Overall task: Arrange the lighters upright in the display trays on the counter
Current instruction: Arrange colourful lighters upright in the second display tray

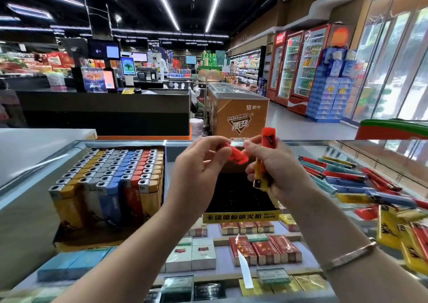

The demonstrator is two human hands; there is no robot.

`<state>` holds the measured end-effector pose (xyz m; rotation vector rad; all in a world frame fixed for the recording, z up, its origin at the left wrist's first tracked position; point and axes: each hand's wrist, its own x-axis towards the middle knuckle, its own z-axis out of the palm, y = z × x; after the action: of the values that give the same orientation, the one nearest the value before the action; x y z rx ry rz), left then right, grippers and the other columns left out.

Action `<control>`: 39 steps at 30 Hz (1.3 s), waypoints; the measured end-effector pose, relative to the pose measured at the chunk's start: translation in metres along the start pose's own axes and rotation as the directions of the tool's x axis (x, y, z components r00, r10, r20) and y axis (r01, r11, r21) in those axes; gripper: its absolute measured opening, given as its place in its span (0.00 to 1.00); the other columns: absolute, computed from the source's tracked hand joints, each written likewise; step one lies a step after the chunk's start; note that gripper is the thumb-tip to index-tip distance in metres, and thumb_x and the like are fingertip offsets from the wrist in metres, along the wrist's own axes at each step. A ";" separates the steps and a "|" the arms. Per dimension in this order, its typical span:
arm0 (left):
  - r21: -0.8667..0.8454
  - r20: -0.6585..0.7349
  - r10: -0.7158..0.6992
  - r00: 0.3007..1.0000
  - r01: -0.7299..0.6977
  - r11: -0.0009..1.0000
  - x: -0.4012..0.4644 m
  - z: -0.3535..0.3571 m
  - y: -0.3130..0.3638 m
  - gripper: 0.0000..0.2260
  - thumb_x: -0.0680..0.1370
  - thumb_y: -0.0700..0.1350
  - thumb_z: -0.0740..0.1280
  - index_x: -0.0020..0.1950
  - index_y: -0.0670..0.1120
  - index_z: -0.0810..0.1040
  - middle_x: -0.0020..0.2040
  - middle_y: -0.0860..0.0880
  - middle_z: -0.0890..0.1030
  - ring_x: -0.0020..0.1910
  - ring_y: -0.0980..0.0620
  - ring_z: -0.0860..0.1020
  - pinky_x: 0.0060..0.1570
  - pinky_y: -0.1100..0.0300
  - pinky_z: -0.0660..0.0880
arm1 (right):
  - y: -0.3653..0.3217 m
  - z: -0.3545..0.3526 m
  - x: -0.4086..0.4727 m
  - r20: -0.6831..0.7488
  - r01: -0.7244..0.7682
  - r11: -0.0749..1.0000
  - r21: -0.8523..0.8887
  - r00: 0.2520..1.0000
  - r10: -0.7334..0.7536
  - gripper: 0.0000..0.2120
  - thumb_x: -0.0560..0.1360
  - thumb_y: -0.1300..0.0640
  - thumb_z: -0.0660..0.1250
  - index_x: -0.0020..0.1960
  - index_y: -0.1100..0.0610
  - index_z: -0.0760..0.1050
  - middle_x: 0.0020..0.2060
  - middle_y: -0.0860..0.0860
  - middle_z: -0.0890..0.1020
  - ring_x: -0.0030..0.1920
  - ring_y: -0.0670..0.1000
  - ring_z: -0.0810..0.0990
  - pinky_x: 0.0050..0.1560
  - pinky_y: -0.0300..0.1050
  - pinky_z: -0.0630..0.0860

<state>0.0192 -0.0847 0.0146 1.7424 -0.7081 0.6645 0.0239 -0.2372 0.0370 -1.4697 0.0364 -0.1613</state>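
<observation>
up close, the empty black display tray (240, 196) on the glass bench (308, 149) reads "卡通国标明火机"; the left hand (199, 163) pinches a red plastic lighter (236, 156), the right hand (271, 166) grips a red-and-yellow printed lighter (265, 156).

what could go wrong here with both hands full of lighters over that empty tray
1. The right hand holds more than one lighter at once, one red lighter sticking up above the fingers, so one might slip onto the glass counter.
2. The loose lighters lie close to the right forearm and could be swept aside.
3. The empty tray has nothing to prop the first lighters, so they may tip.
</observation>
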 end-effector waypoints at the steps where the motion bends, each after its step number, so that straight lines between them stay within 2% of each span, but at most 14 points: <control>1: -0.034 -0.031 -0.057 0.998 0.056 0.998 0.001 -0.001 -0.001 0.07 0.73 0.52 0.62 0.49 0.53 0.76 0.43 0.55 0.81 0.43 0.59 0.80 0.44 0.65 0.78 | 0.000 -0.001 -0.001 -0.032 0.117 0.991 -0.064 0.992 -0.119 0.08 0.74 0.58 0.69 0.50 0.56 0.72 0.42 0.56 0.78 0.29 0.48 0.76 0.29 0.41 0.76; 3: -0.140 -0.031 -0.165 0.986 0.159 0.977 0.001 -0.002 -0.005 0.07 0.72 0.52 0.64 0.46 0.52 0.77 0.38 0.53 0.82 0.40 0.58 0.81 0.41 0.66 0.77 | -0.002 -0.003 -0.003 0.070 0.319 0.938 -0.138 0.947 -0.312 0.09 0.72 0.63 0.70 0.49 0.55 0.73 0.41 0.55 0.80 0.28 0.46 0.77 0.28 0.40 0.76; 5: -0.218 -0.020 -0.234 0.972 0.224 0.950 0.001 -0.002 -0.009 0.08 0.70 0.50 0.68 0.46 0.49 0.76 0.36 0.51 0.82 0.38 0.55 0.82 0.38 0.66 0.77 | -0.002 0.001 -0.007 0.300 0.417 0.893 -0.170 0.885 -0.356 0.13 0.70 0.66 0.70 0.51 0.54 0.74 0.40 0.54 0.81 0.30 0.47 0.79 0.30 0.40 0.77; 7: -0.245 -0.022 -0.281 0.959 0.267 0.932 0.001 -0.001 -0.012 0.13 0.68 0.51 0.70 0.46 0.46 0.74 0.36 0.48 0.81 0.37 0.53 0.82 0.36 0.65 0.77 | 0.002 0.007 -0.008 0.425 0.507 0.811 -0.291 0.828 -0.365 0.16 0.70 0.68 0.70 0.54 0.54 0.75 0.42 0.56 0.81 0.40 0.52 0.82 0.42 0.45 0.81; 9: -0.248 -0.004 -0.289 0.957 0.279 0.928 0.000 0.000 -0.013 0.12 0.69 0.52 0.70 0.45 0.45 0.75 0.37 0.47 0.82 0.38 0.52 0.82 0.35 0.65 0.77 | 0.006 0.012 -0.006 0.431 0.573 0.719 -0.393 0.806 -0.406 0.16 0.71 0.68 0.69 0.54 0.52 0.75 0.43 0.56 0.81 0.46 0.54 0.81 0.51 0.51 0.80; 13: -0.144 0.014 -0.342 0.940 0.341 0.929 0.002 0.000 -0.020 0.07 0.78 0.48 0.64 0.53 0.47 0.73 0.50 0.50 0.79 0.50 0.55 0.79 0.40 0.66 0.76 | 0.005 0.005 0.002 0.325 0.583 0.705 -0.403 0.811 -0.486 0.12 0.72 0.65 0.70 0.44 0.49 0.73 0.36 0.53 0.79 0.39 0.55 0.80 0.44 0.50 0.81; 16: 0.057 0.133 -0.532 0.836 0.529 0.846 0.004 0.000 -0.031 0.28 0.74 0.35 0.65 0.71 0.49 0.60 0.66 0.46 0.68 0.62 0.50 0.69 0.54 0.54 0.75 | 0.003 0.003 0.015 0.233 0.567 0.728 -0.385 0.823 -0.518 0.13 0.71 0.66 0.70 0.41 0.48 0.72 0.32 0.42 0.77 0.35 0.47 0.77 0.41 0.44 0.81; 17: 0.015 0.213 -0.602 0.770 0.614 0.789 0.004 -0.001 -0.032 0.34 0.72 0.31 0.65 0.73 0.51 0.56 0.66 0.43 0.67 0.61 0.47 0.72 0.53 0.51 0.76 | 0.003 0.006 0.020 0.214 0.563 0.730 -0.388 0.825 -0.522 0.14 0.71 0.66 0.70 0.40 0.47 0.72 0.31 0.41 0.76 0.35 0.46 0.77 0.41 0.44 0.81; 19: -0.088 0.364 -0.644 0.672 0.714 0.695 0.005 -0.002 -0.031 0.37 0.71 0.27 0.64 0.72 0.54 0.56 0.58 0.41 0.74 0.48 0.48 0.81 0.41 0.54 0.80 | 0.005 0.014 0.030 0.200 0.571 0.706 -0.418 0.816 -0.542 0.16 0.70 0.66 0.71 0.39 0.47 0.71 0.31 0.42 0.74 0.34 0.45 0.75 0.42 0.47 0.80; 22: -0.105 0.405 -0.637 0.656 0.726 0.680 0.006 -0.004 -0.031 0.34 0.71 0.28 0.66 0.68 0.54 0.59 0.49 0.47 0.77 0.36 0.56 0.82 0.31 0.64 0.77 | 0.009 0.028 0.044 0.252 0.603 0.587 -0.541 0.782 -0.571 0.14 0.70 0.66 0.71 0.42 0.48 0.73 0.33 0.41 0.75 0.35 0.41 0.74 0.46 0.42 0.76; 25: -0.102 0.420 -0.651 0.632 0.746 0.658 0.005 -0.005 -0.029 0.32 0.72 0.29 0.64 0.70 0.54 0.59 0.48 0.50 0.75 0.42 0.54 0.79 0.30 0.65 0.76 | 0.014 0.040 0.052 0.359 0.622 0.442 -0.647 0.759 -0.543 0.13 0.71 0.64 0.70 0.54 0.53 0.76 0.39 0.45 0.77 0.41 0.45 0.76 0.47 0.38 0.71; 29: -0.053 0.426 -0.657 0.622 0.742 0.668 0.005 -0.004 -0.025 0.32 0.73 0.32 0.65 0.71 0.54 0.58 0.47 0.52 0.74 0.45 0.54 0.79 0.35 0.65 0.79 | 0.021 0.045 0.052 0.466 0.666 0.327 -0.670 0.721 -0.513 0.10 0.72 0.64 0.68 0.53 0.57 0.74 0.42 0.52 0.80 0.42 0.51 0.76 0.46 0.45 0.74; 34: 0.023 0.438 -0.673 0.596 0.741 0.671 0.006 -0.004 -0.025 0.36 0.73 0.29 0.64 0.73 0.54 0.53 0.49 0.53 0.71 0.54 0.50 0.76 0.52 0.56 0.78 | 0.018 0.039 0.050 0.476 0.671 0.317 -0.670 0.717 -0.509 0.11 0.72 0.65 0.68 0.54 0.59 0.75 0.42 0.53 0.80 0.42 0.50 0.76 0.46 0.41 0.72; 39: 0.016 0.479 -0.668 0.570 0.755 0.656 0.007 -0.003 -0.024 0.38 0.72 0.27 0.62 0.73 0.54 0.51 0.51 0.52 0.72 0.57 0.49 0.74 0.51 0.56 0.78 | 0.013 0.028 0.047 0.476 0.658 0.357 -0.663 0.738 -0.479 0.12 0.71 0.64 0.69 0.54 0.57 0.76 0.38 0.46 0.77 0.37 0.42 0.73 0.42 0.34 0.67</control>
<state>0.0408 -0.0776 0.0052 1.8105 -0.2713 -0.3915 0.0751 -0.2150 0.0303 -2.3905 -0.6984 -0.6498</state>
